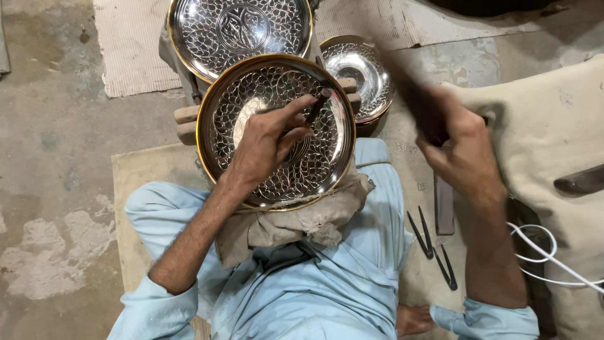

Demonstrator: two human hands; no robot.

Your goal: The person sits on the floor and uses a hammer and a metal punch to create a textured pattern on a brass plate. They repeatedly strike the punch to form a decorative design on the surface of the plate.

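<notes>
A round engraved metal plate (327, 157) with a brass rim rests tilted on a crumpled cloth pad (302, 226) in my lap. My left hand (267, 141) lies on the plate and pinches a thin dark chisel (316, 106) against its leaf pattern. My right hand (462, 154) is raised to the right of the plate, blurred by motion, gripping a dark hammer (418, 104) that is smeared and hard to make out.
A second engraved plate (189, 38) and a smaller engraved bowl (371, 75) stand behind on wooden blocks (185, 123). Dark dividers (431, 242), a flat metal bar (444, 208), a white cable (541, 252) and a tan cushion (553, 126) lie to the right. Floor is bare concrete (56, 157).
</notes>
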